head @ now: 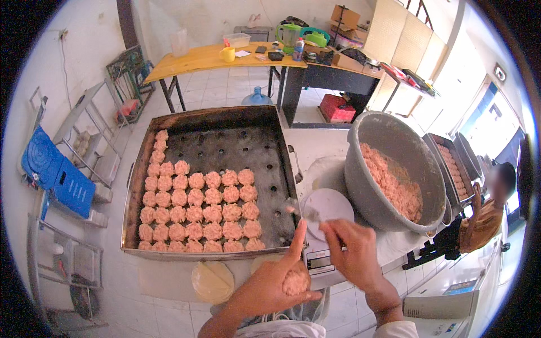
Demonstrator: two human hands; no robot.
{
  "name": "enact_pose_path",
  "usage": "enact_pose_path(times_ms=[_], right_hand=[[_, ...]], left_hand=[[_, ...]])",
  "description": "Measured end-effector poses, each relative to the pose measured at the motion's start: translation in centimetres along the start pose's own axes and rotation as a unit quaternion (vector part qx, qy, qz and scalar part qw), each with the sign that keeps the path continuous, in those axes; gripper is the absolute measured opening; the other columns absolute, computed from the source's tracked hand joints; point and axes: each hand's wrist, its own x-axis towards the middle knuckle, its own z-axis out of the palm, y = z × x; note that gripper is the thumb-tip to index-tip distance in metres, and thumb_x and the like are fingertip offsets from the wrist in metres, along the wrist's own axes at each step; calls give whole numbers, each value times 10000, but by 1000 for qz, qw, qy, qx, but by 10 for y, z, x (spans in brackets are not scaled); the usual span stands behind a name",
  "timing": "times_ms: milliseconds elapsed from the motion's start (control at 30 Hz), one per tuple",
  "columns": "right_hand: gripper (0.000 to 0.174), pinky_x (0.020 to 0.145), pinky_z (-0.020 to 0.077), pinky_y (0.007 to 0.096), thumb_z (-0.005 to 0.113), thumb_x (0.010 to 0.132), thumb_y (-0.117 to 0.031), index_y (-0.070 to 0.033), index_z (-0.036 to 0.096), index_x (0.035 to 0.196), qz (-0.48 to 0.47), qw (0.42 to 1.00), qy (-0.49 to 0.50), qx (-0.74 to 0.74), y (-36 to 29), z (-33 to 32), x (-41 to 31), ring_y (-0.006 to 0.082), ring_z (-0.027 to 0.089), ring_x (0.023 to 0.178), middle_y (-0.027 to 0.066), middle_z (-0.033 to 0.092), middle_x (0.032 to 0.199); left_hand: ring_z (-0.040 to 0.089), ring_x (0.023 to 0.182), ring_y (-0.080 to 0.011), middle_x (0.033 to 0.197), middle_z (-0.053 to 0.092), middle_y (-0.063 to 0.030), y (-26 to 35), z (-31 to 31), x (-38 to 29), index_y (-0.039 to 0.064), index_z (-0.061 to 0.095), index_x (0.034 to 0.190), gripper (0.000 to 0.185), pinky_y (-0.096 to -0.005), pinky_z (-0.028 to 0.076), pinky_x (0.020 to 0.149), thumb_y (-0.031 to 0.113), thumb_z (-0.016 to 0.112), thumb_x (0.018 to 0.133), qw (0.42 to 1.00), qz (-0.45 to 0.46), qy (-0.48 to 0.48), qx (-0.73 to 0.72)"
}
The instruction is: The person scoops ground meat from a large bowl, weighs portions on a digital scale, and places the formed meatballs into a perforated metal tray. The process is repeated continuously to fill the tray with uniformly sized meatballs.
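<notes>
Cupped in my left hand (264, 285) is a ball of pink minced filling (296, 282), its wrapper mostly hidden by the fingers. The index finger points up beside the tray's right wall. My right hand (355, 253) grips a small blurred tool (312, 214), perhaps a spoon or spatula, over the round plate of a digital kitchen scale (336, 203). On the left, a dark perforated metal steamer tray (219, 135) bears rows of open-topped dumplings (212, 213). A stack of round dough wrappers (212, 282) lies before it. Minced filling (393, 186) partly fills a large grey tub (355, 177).
A second tray of dumplings (452, 169) stands beyond the tub, near a seated person (486, 219). Behind are a yellow table (186, 67) and a blue water jug (257, 98). A blue plastic chair (59, 173) and metal racks (84, 105) line the left wall.
</notes>
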Motion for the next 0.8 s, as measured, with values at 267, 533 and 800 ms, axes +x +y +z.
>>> enact_pose_path(times_ms=[267,533,800], right_hand=[[112,545,513,350,667,967,-105,-24,703,899,71,996,23,41,-10,-11,-5,253,667,582,131,703,762],[149,513,457,306,628,996,-98,-11,705,903,80,991,0,105,-28,2,-13,172,602,537,106,657,685],[137,510,489,323,645,987,-104,-26,730,912,74,989,28,129,-24,-4,-17,189,630,537,129,688,720]], left_hand=[[612,747,-129,813,662,-68,-2,-19,-13,164,-187,1614,1390,-268,476,748,82,894,744,946,26,-110,-305],[629,696,-162,793,670,-120,-2,-11,-13,145,-225,1597,1481,-277,474,685,88,936,679,932,47,-89,-348],[643,749,-163,830,681,-125,-9,-11,-9,170,-261,1586,1476,-281,483,751,71,919,706,911,83,-126,-385]])
